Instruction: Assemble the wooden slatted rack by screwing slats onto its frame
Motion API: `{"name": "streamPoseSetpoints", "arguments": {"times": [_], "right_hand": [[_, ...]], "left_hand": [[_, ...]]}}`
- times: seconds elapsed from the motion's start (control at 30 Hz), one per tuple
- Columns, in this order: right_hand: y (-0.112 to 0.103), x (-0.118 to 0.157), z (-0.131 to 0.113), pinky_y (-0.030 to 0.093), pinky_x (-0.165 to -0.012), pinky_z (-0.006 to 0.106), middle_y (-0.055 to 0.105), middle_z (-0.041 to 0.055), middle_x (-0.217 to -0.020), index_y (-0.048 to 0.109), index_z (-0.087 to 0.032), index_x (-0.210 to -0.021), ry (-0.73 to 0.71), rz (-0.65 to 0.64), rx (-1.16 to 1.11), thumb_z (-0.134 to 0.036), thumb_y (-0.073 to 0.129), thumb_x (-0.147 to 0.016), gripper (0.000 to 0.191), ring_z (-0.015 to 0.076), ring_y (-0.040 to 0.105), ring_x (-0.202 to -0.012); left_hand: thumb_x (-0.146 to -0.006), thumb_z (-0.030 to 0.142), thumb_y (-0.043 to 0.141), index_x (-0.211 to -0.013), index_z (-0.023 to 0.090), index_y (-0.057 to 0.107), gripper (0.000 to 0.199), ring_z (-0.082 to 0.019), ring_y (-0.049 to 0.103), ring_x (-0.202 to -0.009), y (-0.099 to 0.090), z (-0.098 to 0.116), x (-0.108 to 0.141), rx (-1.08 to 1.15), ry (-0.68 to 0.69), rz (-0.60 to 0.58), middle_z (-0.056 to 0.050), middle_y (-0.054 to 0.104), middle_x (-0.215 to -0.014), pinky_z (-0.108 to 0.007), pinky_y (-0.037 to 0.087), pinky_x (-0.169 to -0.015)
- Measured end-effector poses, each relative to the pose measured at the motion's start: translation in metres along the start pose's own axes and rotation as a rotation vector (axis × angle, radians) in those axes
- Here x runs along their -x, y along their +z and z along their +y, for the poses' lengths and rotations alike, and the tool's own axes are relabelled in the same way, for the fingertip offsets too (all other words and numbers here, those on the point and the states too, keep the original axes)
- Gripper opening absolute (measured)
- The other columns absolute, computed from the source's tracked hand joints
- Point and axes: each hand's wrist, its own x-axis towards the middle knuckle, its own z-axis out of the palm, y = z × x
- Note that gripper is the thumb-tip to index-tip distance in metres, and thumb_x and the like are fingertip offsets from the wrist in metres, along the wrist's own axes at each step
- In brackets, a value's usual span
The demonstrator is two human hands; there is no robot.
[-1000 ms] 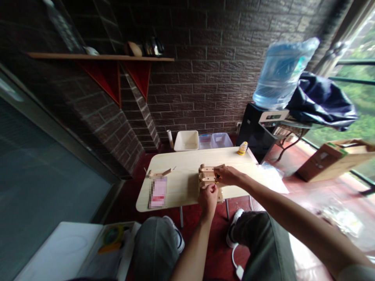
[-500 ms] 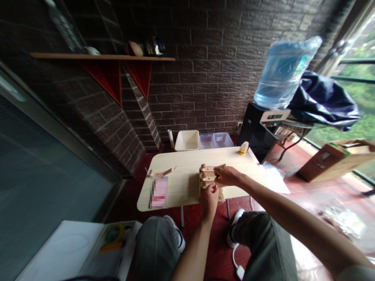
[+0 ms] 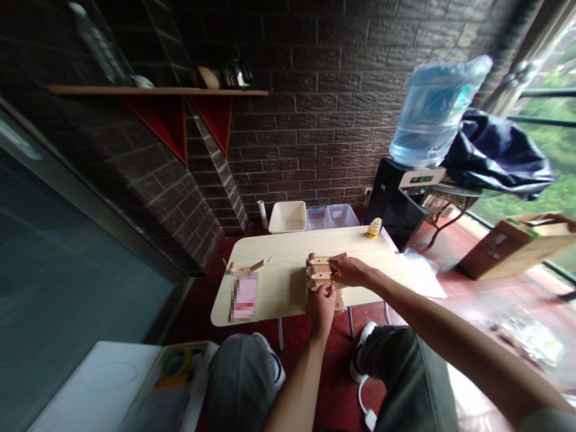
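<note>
So, big stuff first: the pale table [image 3: 281, 282] hasn't moved in the last second, and neither has the wooden assembly [image 3: 321, 276] sitting on it, dead ahead of me at 12 o'clock, near the close edge. My right hand [image 3: 347, 271] stays on its 3 o'clock side, fingers curled in tight around a little yellow-and-black bit [image 3: 335, 273]. My left hand [image 3: 320, 305] stays at the 6 o'clock side, thumb and fingertips pressed together; can't tell if there's anything in the pinch, too tiny. If anything's different, that yellow-and-black bit seems to show a touch more now. I'd call this a slow, fiddly stretch of work where both hands just hold position.

Which way it points: no clue on the long axis of the whole assembly, my hands hide too much of it. The bars on top are easier, they lie side by side with their long axes running roughly 9 to 3 o'clock, the far bar [image 3: 320, 260] included. Rounded knobs [image 3: 312, 257] sit at the 9 o'clock ends, and the other ends head in under my right hand.
</note>
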Motion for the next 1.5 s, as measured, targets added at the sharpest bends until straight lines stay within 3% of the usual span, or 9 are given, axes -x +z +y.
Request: {"name": "streamPoseSetpoints", "arguments": {"times": [0.4, 0.6, 0.83, 1.17, 1.5], "right_hand": [[-0.003, 0.001, -0.002, 0.048, -0.073, 0.029, 0.073, 0.0155, -0.106, 0.061, -0.017, -0.118, 0.045, -0.011, -0.015, -0.037, 0.056, -0.091, 0.033, 0.0273, 0.070, -0.097], [-0.011, 0.008, -0.003, 0.047, -0.072, 0.027, 0.073, 0.0097, -0.105, 0.061, -0.022, -0.117, -0.026, 0.021, -0.019, -0.031, 0.057, -0.089, 0.030, 0.0244, 0.070, -0.095], [-0.010, 0.008, -0.004, 0.047, -0.072, 0.028, 0.073, 0.0105, -0.104, 0.063, -0.021, -0.114, -0.014, 0.039, 0.022, -0.029, 0.054, -0.090, 0.027, 0.0252, 0.070, -0.096], [-0.010, 0.007, -0.006, 0.049, -0.072, 0.029, 0.073, 0.0138, -0.104, 0.062, -0.018, -0.117, 0.037, 0.009, 0.029, -0.038, 0.055, -0.093, 0.031, 0.0265, 0.070, -0.096], [-0.009, 0.009, -0.004, 0.049, -0.072, 0.029, 0.073, 0.0113, -0.106, 0.062, -0.022, -0.117, 0.021, 0.019, 0.020, -0.043, 0.056, -0.093, 0.032, 0.0258, 0.070, -0.096]], "left_hand": [[-0.086, 0.036, 0.067, -0.090, 0.026, 0.079, 0.016, -0.016, 0.065, -0.071, -0.001, 0.002, -0.001, 0.002, -0.010, 0.009, -0.005, 0.075, -0.079, -0.024, 0.032, -0.058], [-0.086, 0.036, 0.067, -0.090, 0.027, 0.079, 0.015, -0.015, 0.065, -0.072, 0.002, 0.001, 0.000, -0.001, -0.018, 0.008, -0.004, 0.075, -0.079, -0.025, 0.033, -0.059], [-0.087, 0.037, 0.066, -0.091, 0.026, 0.078, 0.017, -0.015, 0.066, -0.073, 0.001, 0.001, 0.000, -0.014, -0.020, 0.005, -0.005, 0.075, -0.081, -0.025, 0.033, -0.058], [-0.089, 0.038, 0.064, -0.089, 0.027, 0.078, 0.018, -0.015, 0.065, -0.071, 0.002, -0.001, 0.001, -0.024, 0.026, 0.018, -0.004, 0.074, -0.079, -0.026, 0.033, -0.059], [-0.089, 0.039, 0.063, -0.087, 0.027, 0.078, 0.019, -0.016, 0.065, -0.072, 0.001, 0.001, 0.000, -0.025, 0.006, 0.005, -0.004, 0.074, -0.079, -0.026, 0.032, -0.059]]}}
